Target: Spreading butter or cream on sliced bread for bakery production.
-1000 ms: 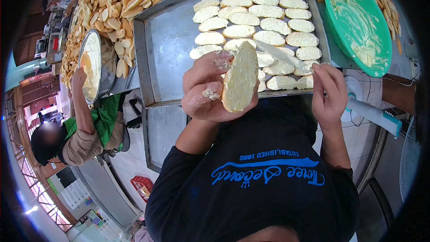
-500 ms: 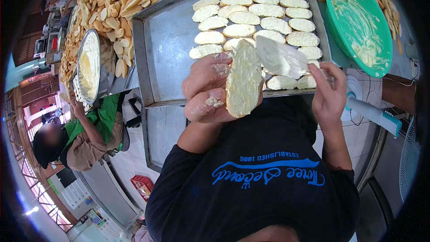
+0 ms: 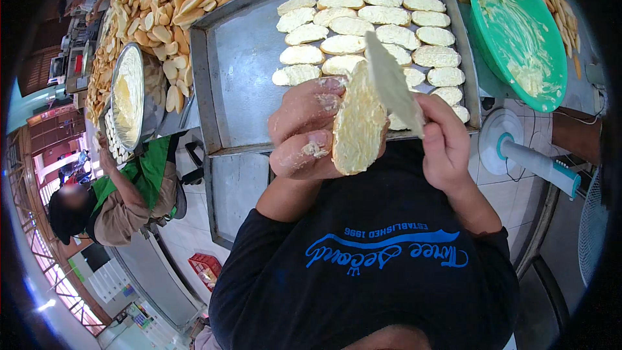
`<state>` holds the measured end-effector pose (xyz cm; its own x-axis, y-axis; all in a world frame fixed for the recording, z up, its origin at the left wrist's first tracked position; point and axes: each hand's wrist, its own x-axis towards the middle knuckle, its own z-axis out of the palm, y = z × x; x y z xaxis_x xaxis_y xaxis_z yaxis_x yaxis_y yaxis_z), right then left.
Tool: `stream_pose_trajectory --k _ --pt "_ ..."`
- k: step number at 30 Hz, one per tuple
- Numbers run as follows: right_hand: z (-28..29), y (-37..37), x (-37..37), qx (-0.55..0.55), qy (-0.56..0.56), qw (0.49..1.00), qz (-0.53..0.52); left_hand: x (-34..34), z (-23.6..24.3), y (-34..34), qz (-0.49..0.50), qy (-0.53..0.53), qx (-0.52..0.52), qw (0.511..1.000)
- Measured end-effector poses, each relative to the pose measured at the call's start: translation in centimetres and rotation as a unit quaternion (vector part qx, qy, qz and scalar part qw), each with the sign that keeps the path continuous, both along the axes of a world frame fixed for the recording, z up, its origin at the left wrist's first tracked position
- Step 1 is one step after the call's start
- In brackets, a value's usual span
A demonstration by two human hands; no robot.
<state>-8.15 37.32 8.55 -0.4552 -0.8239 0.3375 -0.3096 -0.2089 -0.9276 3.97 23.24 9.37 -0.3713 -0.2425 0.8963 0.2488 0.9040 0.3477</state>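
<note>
My left hand [image 3: 308, 133] grips an oval slice of bread [image 3: 358, 126] spread with pale yellow butter, held on edge above the near rim of a metal baking tray [image 3: 240, 71]. My right hand [image 3: 444, 146] holds a flat pale spreader blade [image 3: 392, 81] whose tip rises past the slice. My fingers are smeared with butter. On the tray lie several buttered slices [image 3: 363, 16] in rows at its far right part.
A green bowl [image 3: 518, 32] with butter sits right of the tray. A heap of plain bread slices [image 3: 162, 0] lies at the far left. A person in a green apron [image 3: 123, 188] holds a metal bowl [image 3: 129, 100]. A white fan [image 3: 518, 152] stands at right.
The spreader has swept from the tray side up across the slice and now stands raised over it. The slice has tilted slightly in my left hand.
</note>
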Motion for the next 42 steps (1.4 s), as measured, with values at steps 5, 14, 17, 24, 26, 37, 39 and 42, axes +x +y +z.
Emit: stream_pose_trajectory --k 5,14,17,24,26,37,39,42 --pt "0.6 -0.7 -0.4 0.035 0.073 0.996 0.023 -0.6 -0.2 0.4 0.008 0.107 0.056 0.993" --pt "-1.4 1.9 -3.4 0.09 0.129 0.987 -0.012 -0.2 -0.4 -0.2 -0.011 0.124 0.104 0.987" --pt "-0.9 2.0 -3.5 0.09 0.109 0.988 -0.059 0.3 0.0 0.0 -0.041 0.025 0.098 0.994" --pt "0.4 1.5 -3.7 0.082 0.181 0.98 -0.012 -0.3 -0.8 -0.2 -0.106 0.103 0.08 0.986" --pt "0.4 1.4 -4.0 0.098 0.201 0.975 -0.02 -0.4 -0.6 0.1 -0.082 0.106 0.075 0.988" --pt "0.2 1.5 -3.8 0.089 0.18 0.98 -0.009 -0.6 -0.6 0.1 -0.075 0.126 0.085 0.986" --pt "0.3 1.6 -4.0 0.099 0.172 0.98 -0.027 -0.3 -0.2 0.2 -0.073 0.097 0.081 0.989" --pt "1.0 1.8 -3.9 0.1 0.164 0.98 -0.042 -0.4 -0.6 0.0 -0.068 0.096 0.074 0.99"
